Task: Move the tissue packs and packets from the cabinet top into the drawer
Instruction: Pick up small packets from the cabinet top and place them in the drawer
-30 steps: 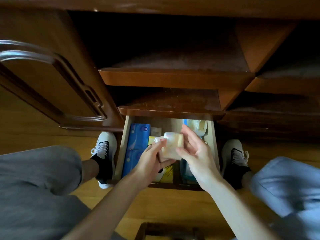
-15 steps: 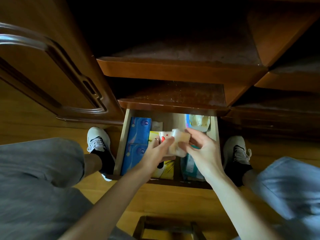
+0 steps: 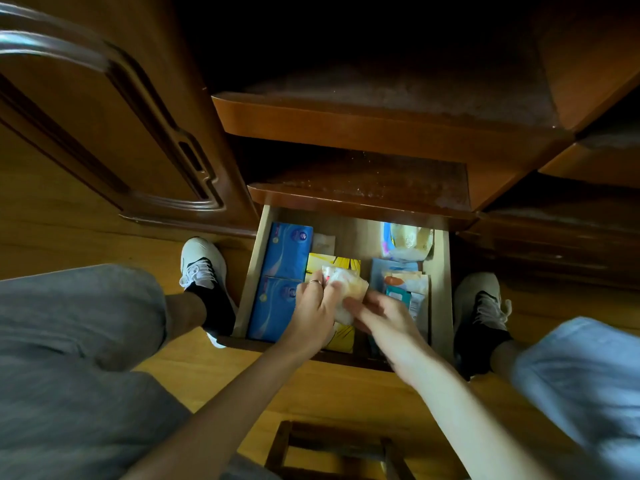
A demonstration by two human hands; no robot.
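Note:
The wooden drawer (image 3: 439, 278) stands pulled out at floor level. Two blue tissue packs (image 3: 285, 254) lie along its left side, and a yellow pack (image 3: 334, 265) sits in the middle. Several small packets (image 3: 403, 289) are stacked on the right, with a pale bag (image 3: 408, 242) behind them. A small clear-wrapped tissue packet (image 3: 346, 289) is low over the yellow pack, gripped from the left by my left hand (image 3: 313, 311) and from the right by my right hand (image 3: 384, 317). The cabinet top is out of view.
Dark wooden shelves (image 3: 363, 202) overhang the back of the drawer. A carved cabinet door (image 3: 104, 133) stands to the left. My knees and shoes (image 3: 202, 268) flank the drawer on the wood floor. A wooden stool frame (image 3: 332, 448) lies below my arms.
Both hands have lowered the small packet from above the drawer down to the yellow pack. The view has tilted closer to the drawer.

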